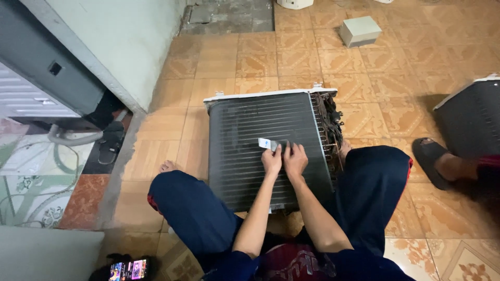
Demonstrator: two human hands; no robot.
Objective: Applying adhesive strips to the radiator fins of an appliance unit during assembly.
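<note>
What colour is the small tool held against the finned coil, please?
White or pale silver tool, best in the head view.

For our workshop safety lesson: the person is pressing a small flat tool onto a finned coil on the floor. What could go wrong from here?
1. Both hands, left hand and right hand, are bare on the coil; thin fins may cut fingers.
2. The small flat tool could slip and bend fins.
3. A bare foot sits beside the coil's edge and might get scraped.

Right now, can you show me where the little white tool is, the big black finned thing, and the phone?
small white comb tool (265,143), head view, on its flat white blade.
finned condenser coil (245,151), head view, on the dark fins left of the hands.
phone (128,270), head view, on its lit screen.
</note>
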